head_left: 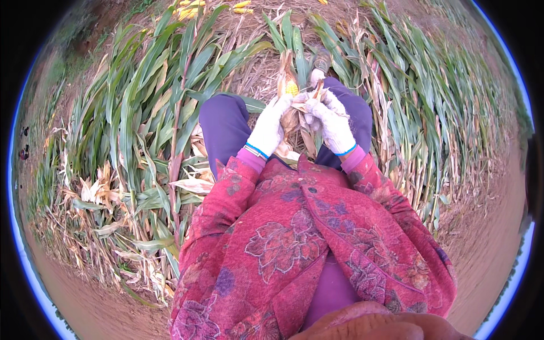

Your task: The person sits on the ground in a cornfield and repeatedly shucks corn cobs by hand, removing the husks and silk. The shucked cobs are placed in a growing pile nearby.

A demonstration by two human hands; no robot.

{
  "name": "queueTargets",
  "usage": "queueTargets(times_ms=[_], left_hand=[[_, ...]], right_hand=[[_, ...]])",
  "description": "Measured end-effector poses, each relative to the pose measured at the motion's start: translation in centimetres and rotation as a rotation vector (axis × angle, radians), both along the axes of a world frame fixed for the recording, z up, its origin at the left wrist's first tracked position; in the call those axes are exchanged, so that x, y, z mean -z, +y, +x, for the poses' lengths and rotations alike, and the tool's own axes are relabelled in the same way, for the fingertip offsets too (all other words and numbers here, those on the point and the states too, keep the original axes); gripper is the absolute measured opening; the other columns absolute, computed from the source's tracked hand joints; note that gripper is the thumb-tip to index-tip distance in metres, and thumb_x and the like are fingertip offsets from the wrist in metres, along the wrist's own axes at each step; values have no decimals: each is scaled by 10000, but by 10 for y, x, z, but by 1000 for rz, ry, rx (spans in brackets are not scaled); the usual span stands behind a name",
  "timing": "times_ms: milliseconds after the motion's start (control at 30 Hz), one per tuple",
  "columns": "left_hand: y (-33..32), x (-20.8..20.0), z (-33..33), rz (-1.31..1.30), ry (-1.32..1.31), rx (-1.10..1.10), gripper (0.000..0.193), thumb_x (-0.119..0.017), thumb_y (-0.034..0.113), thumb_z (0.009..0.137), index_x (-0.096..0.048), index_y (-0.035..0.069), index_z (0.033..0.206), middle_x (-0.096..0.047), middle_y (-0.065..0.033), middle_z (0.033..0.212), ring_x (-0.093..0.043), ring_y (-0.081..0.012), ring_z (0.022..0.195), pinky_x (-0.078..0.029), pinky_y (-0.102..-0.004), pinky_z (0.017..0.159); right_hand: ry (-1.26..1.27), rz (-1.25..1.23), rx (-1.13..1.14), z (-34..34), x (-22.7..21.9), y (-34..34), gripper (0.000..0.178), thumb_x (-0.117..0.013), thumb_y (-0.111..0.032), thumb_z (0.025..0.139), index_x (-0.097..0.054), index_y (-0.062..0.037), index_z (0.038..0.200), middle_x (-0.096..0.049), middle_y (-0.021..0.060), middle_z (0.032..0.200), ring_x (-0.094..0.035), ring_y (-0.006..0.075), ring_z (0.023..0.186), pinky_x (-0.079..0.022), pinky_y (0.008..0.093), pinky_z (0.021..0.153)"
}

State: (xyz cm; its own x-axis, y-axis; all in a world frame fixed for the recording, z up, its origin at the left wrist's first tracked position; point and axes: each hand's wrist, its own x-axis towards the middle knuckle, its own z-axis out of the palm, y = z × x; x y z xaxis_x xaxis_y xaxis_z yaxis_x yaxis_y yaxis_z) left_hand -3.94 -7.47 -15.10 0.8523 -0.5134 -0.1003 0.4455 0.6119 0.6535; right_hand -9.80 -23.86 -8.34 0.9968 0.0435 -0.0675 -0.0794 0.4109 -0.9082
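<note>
Between my knees, an ear of corn shows a patch of yellow kernels, with dry husk standing up beyond it. My left hand, in a white glove with a blue cuff edge, is closed around the ear's lower part. Close beside it, my right hand, gloved the same way, pinches dry corn husk whose tip pokes up past the fingers. Pale husk leaves hang below and between both hands. The fingertips and the lower end of the ear are partly hidden.
Cut corn stalks with long green leaves lie in a heap on my left. Another row of stalks spreads on the right. Several husked yellow ears lie on the ground ahead. Loose dry husks are scattered at the left.
</note>
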Motion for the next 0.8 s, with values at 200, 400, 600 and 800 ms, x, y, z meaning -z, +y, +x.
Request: queueTargets(times_ms=[200, 400, 600, 800], left_hand=[[10, 16, 30, -37, 134, -108, 380, -589, 340, 1086, -605, 38, 1316, -703, -98, 1039, -709, -245, 889, -607, -402, 816], [-11, 4, 29, 257, 5, -89, 276, -583, 273, 1087, -598, 31, 1218, -686, -97, 1003, -694, -234, 877, -603, -380, 801], [-26, -14, 19, 391, -150, 141, 468, -597, 223, 1065, -451, 44, 1472, -659, -128, 1109, -675, -189, 720, -598, -308, 595], [-26, 12, 20, 470, -427, 157, 801, -693, 136, 973, -270, -11, 1636, -336, -203, 1670, -323, -303, 1551, -266, -415, 1272]], right_hand=[[153, -281, -268, -7, 35, -1, 134, -706, -213, 1000, -639, -114, 1060, -633, -40, 755, -528, 34, 558, -388, 215, 484], [295, 122, -54, -13, 90, -46, 237, -667, -308, 1046, -632, -118, 1181, -674, -7, 838, -583, 51, 648, -456, 211, 559], [-27, -272, 21, 41, 46, -74, 597, -703, -364, 1014, -544, -20, 1475, -699, 54, 1270, -634, 139, 1162, -470, 315, 1057], [149, 5, 176, 44, 48, -39, 312, -727, -292, 1007, -726, -20, 1159, -752, 69, 1111, -703, 160, 1009, -551, 326, 900]])
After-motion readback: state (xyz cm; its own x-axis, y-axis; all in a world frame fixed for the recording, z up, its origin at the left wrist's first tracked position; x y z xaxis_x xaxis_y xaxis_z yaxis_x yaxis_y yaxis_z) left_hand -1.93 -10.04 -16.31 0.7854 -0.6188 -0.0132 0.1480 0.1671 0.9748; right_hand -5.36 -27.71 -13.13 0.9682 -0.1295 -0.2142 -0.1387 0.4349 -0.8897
